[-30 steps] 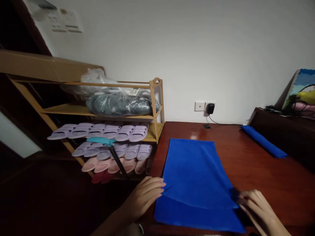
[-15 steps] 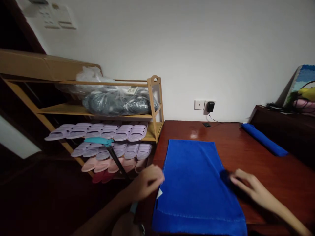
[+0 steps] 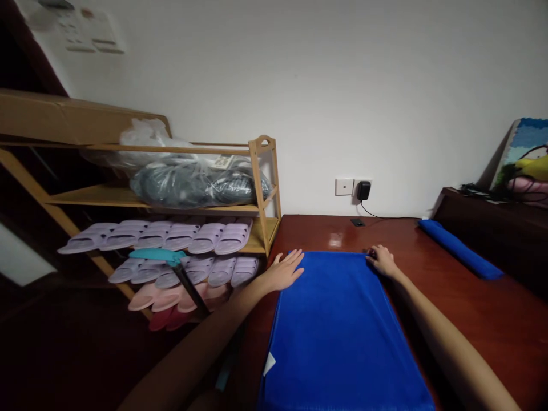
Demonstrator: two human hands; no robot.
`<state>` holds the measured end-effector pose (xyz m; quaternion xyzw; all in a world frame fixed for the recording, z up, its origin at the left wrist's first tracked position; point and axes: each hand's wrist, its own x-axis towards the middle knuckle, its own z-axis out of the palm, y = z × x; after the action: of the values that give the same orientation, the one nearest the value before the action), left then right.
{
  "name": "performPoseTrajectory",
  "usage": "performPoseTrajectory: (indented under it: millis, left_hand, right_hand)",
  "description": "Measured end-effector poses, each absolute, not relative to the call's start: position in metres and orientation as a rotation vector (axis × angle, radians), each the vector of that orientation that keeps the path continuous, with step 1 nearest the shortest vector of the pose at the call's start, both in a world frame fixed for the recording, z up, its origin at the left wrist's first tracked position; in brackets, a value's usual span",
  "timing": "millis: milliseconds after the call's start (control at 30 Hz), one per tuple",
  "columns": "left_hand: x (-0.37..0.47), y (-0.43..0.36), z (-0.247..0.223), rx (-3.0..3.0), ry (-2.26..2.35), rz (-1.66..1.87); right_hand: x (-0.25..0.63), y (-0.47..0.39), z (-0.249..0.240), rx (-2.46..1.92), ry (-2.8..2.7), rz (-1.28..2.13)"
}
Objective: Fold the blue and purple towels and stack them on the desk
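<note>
A blue cloth (image 3: 338, 331) lies spread on the reddish-brown wooden table (image 3: 462, 319), a small white tag at its left edge. My left hand (image 3: 286, 270) rests on the cloth's far left corner with its fingers spread. At the far right corner, my right hand (image 3: 382, 261) touches the cloth's edge, its fingers bent; whether they pinch the fabric cannot be made out. A rolled or folded blue cloth (image 3: 460, 248) lies farther right on the table.
Left of the table stands a wooden rack (image 3: 261, 194) with slippers and plastic-wrapped items. A black plug (image 3: 363, 190) sits in the wall socket, its cable running right. A dark raised ledge (image 3: 483, 220) borders the right side, with a colourful picture on it.
Both hands have moved away from me, from the cloth's sides to its far corners. My left hand has opened out flat. The cloth's near fold now shows less.
</note>
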<state>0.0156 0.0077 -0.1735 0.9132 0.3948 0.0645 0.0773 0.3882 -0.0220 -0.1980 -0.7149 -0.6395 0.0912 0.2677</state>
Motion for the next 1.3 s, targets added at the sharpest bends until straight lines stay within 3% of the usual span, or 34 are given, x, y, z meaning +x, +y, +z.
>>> performPoseTrajectory:
  millis: [267, 733, 1000, 1300]
  left_hand:
    - [0.014, 0.051, -0.17, 2.433, 1.37, 0.599]
    - [0.015, 0.09, -0.165, 2.088, 1.216, 0.604]
    - [0.046, 0.045, -0.165, 2.356, 1.422, 0.701]
    - [0.058, 0.019, -0.184, 2.657, 1.484, 0.245]
  right_hand:
    - [0.395, -0.007, -0.189, -1.769, -1.738, 0.569]
    - [0.402, 0.003, -0.185, -1.761, -1.822, 0.461]
    - [0.366, -0.011, -0.191, -1.909, -1.66, 0.151]
    - [0.34, -0.04, -0.197, -1.933, -2.174, 0.206]
